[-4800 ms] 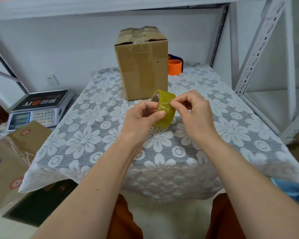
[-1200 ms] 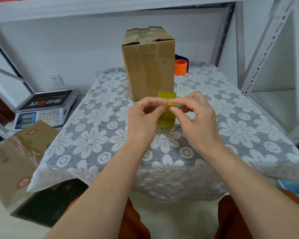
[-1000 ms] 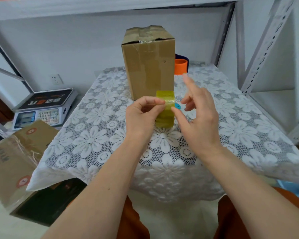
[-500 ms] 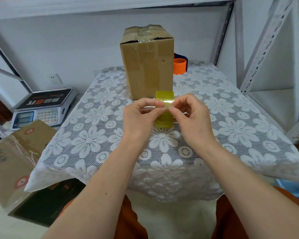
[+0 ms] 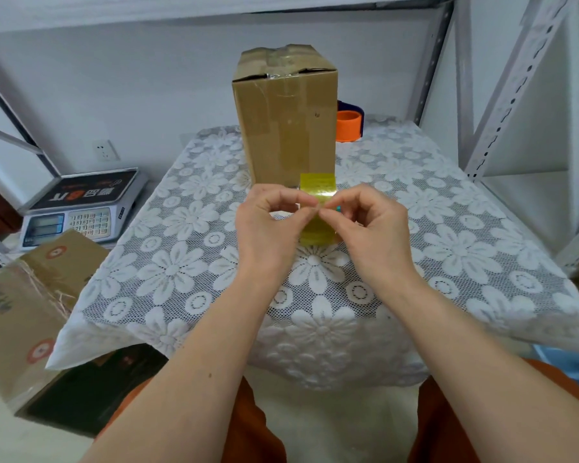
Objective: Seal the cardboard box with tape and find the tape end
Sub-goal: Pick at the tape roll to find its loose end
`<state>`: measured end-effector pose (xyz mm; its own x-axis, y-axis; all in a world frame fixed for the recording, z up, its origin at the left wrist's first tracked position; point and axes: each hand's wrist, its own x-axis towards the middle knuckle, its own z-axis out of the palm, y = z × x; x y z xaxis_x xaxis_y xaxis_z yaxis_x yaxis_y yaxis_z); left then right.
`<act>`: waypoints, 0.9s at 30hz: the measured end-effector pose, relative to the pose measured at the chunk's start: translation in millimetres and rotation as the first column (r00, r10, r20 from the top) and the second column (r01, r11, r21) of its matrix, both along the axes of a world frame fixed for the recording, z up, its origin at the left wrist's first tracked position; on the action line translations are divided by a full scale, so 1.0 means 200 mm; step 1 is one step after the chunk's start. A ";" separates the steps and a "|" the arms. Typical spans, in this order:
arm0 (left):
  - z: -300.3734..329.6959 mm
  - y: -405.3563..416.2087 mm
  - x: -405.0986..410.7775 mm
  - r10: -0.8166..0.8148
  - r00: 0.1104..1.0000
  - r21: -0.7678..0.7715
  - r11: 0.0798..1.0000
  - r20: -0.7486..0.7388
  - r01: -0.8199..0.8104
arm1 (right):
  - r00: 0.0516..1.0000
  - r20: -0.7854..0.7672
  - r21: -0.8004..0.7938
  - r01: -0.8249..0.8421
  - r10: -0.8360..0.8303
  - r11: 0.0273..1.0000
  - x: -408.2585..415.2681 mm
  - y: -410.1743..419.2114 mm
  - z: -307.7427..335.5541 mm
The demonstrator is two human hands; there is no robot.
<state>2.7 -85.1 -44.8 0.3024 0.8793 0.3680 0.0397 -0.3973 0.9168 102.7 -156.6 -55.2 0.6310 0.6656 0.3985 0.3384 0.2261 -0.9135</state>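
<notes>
Right hand (image 5: 371, 228) back on tape roll (image 5: 317, 208) after brief lift-off; left hand (image 5: 268, 225) holds roll, both grips pinching its face above desk (image 5: 448, 248). Tape end likely not yet free. Box (image 5: 286, 118) behind, top already taped.

Glossy yellowish plastic tape roll (image 5: 317, 190); matt cardboard box (image 5: 286, 121) w/ shiny tape; white lace tablecloth (image 5: 448, 235).

Tape roll (image 5: 317, 208) between both hands, before the box (image 5: 286, 115) on the table (image 5: 448, 235)
</notes>
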 end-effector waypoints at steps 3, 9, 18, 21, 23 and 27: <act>0.00 -0.01 -0.01 0.006 1.000 0.093 0.996 -0.025 -0.003 | 0.995 -0.096 0.010 -0.023 0.024 1.000 0.01 0.00 0.01; -0.03 0.01 -0.04 0.036 0.999 0.207 0.978 0.002 -0.036 | 0.994 -0.091 0.010 -0.051 0.052 0.999 0.02 -0.01 0.02; -0.03 0.03 -0.05 -0.059 0.995 0.108 0.992 -0.082 0.068 | 1.000 -0.021 -0.011 -0.014 0.014 1.000 0.03 0.00 0.02; -0.03 0.02 -0.04 -0.090 0.995 0.047 0.995 -0.049 0.093 | 1.000 -0.011 -0.024 0.004 -0.004 1.000 0.03 -0.01 0.02; -0.03 0.01 -0.03 -0.097 0.993 0.059 0.993 -0.061 0.101 | 1.000 0.029 -0.039 0.012 -0.011 0.999 0.02 -0.01 0.03; -0.04 0.01 -0.02 -0.078 0.994 0.092 0.992 -0.080 0.086 | 0.999 0.031 -0.049 -0.008 0.010 0.999 0.03 -0.01 0.03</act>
